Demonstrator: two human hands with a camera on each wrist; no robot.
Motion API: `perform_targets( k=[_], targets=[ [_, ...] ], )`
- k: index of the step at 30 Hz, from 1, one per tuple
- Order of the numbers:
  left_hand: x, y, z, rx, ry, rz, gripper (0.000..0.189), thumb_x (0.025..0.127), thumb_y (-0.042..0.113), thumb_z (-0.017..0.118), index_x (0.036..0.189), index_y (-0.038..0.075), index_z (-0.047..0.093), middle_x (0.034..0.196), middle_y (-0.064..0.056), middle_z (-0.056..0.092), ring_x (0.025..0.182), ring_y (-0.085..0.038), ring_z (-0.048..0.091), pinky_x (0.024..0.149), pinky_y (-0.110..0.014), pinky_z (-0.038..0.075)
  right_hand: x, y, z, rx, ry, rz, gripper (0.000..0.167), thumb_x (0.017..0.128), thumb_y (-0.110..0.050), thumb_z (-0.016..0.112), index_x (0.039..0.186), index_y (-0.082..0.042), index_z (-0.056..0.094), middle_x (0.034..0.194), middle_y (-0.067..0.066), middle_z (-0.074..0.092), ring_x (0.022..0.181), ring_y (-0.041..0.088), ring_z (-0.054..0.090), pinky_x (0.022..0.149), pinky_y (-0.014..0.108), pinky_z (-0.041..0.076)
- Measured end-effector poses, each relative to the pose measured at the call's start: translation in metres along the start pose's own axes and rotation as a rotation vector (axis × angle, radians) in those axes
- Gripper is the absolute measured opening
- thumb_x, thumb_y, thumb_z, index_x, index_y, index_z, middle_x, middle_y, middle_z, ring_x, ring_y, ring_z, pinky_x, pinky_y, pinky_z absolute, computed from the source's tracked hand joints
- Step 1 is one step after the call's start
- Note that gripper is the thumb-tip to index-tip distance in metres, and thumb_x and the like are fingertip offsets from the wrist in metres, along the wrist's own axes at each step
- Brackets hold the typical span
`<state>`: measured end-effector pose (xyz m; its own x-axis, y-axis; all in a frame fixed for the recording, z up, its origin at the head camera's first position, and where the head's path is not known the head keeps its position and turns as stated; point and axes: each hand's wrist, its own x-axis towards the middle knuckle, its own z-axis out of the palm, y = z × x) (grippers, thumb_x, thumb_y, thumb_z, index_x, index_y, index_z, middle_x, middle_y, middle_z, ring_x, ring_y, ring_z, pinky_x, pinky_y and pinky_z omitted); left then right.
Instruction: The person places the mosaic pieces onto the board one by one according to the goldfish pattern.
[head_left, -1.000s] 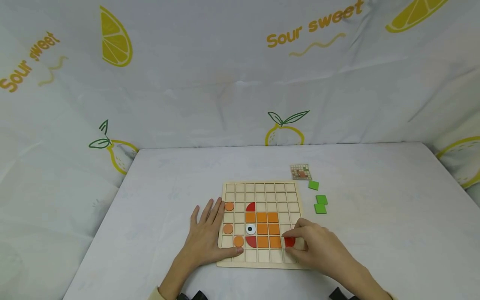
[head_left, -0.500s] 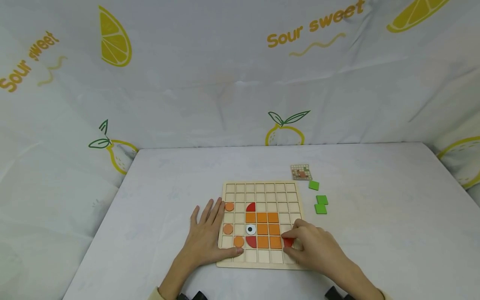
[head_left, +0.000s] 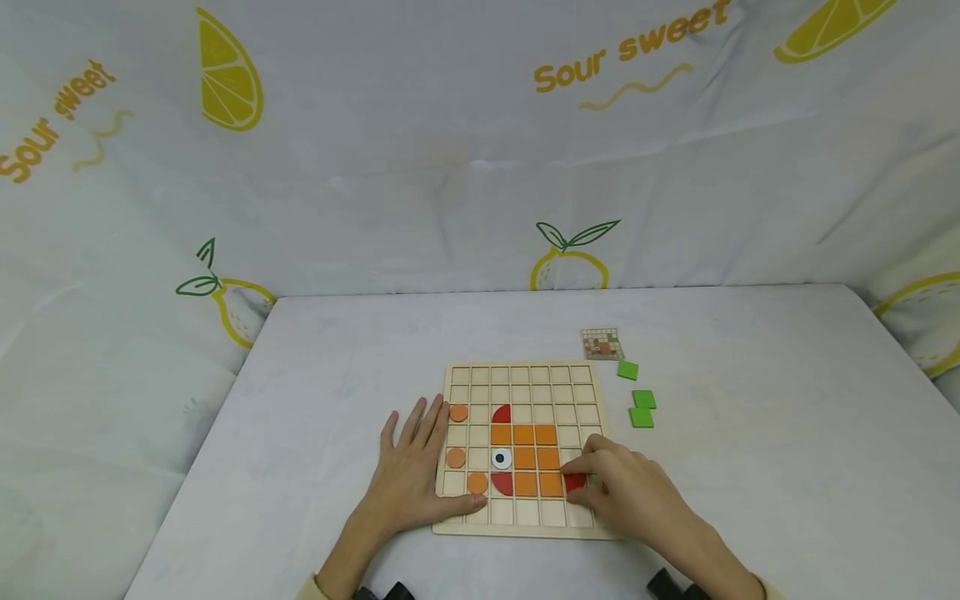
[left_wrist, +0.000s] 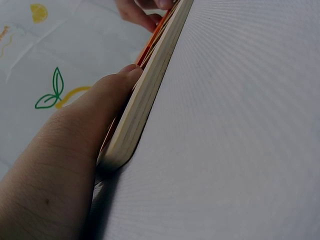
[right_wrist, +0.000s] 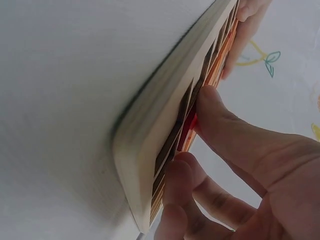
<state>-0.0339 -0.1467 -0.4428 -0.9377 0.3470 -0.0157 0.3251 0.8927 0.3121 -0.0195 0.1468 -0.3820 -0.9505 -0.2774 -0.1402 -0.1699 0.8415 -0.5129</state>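
A wooden grid board (head_left: 510, 532) lies on the white table. My left hand (head_left: 408, 479) rests at its left edge with straight fingers, the thumb over the lower left corner. My right hand (head_left: 637, 492) pinches a red tile (head_left: 574, 484) between thumb and fingers, at the cell right of the lowest row of orange squares (head_left: 551, 484). Part of that tile is hidden by the fingers; in the right wrist view the red tile (right_wrist: 187, 129) is low against the grid. Elsewhere on the grid are red quarter-circles (head_left: 502, 414), orange discs (head_left: 458, 413) and an eye disc (head_left: 502, 458).
Several green square tiles (head_left: 641, 417) lie on the table right of the board. A small pattern card (head_left: 602, 343) sits behind the board's far right corner. A white cloth with lemon prints (head_left: 480, 167) hangs at the back.
My right hand has shifted slightly left with the red tile, bringing it against the column beside the orange squares. My left hand has stayed in place.
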Motion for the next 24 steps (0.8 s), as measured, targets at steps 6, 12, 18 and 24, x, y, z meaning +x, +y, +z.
perform_targets(
  k=[6, 12, 18, 24],
  targets=[
    [0.000, 0.000, 0.000, 0.000, 0.000, 0.000, 0.133, 0.070, 0.093, 0.054, 0.165, 0.010, 0.012, 0.174, -0.005, 0.011, 0.162, -0.033, 0.009, 0.123, -0.065, 0.001, 0.001, 0.002, 0.001, -0.002, -0.002, -0.013, 0.023, 0.074, -0.018, 0.090, 0.096, -0.018, 0.083, 0.078, -0.009, 0.056, 0.058, 0.005, 0.042, 0.052, 0.019, 0.036],
    [0.000, 0.000, 0.000, 0.005, 0.001, 0.000, 0.133, 0.070, 0.093, 0.054, 0.165, 0.010, 0.012, 0.174, -0.005, 0.011, 0.162, -0.033, 0.010, 0.123, -0.065, 0.001, 0.000, 0.006, -0.003, 0.013, 0.000, -0.079, 0.028, 0.076, -0.019, 0.089, 0.104, -0.017, 0.082, 0.084, -0.010, 0.062, 0.059, 0.001, 0.041, 0.052, 0.018, 0.036],
    [0.000, 0.001, -0.001, 0.008, -0.006, -0.005, 0.133, 0.070, 0.091, 0.056, 0.165, 0.010, 0.012, 0.175, -0.005, 0.010, 0.162, -0.033, 0.010, 0.123, -0.065, 0.002, 0.003, 0.015, -0.012, -0.019, 0.037, -0.070, 0.033, 0.080, -0.022, 0.087, 0.112, -0.019, 0.078, 0.102, -0.006, 0.070, 0.063, 0.001, 0.043, 0.056, 0.019, 0.037],
    [0.000, 0.001, -0.001, 0.007, 0.001, -0.002, 0.133, 0.070, 0.092, 0.056, 0.165, 0.010, 0.011, 0.175, -0.005, 0.010, 0.162, -0.033, 0.010, 0.123, -0.066, 0.002, 0.011, 0.034, -0.026, -0.026, 0.111, -0.047, 0.033, 0.082, -0.015, 0.084, 0.114, -0.014, 0.078, 0.107, 0.000, 0.071, 0.066, 0.005, 0.049, 0.053, 0.021, 0.039]
  ],
)
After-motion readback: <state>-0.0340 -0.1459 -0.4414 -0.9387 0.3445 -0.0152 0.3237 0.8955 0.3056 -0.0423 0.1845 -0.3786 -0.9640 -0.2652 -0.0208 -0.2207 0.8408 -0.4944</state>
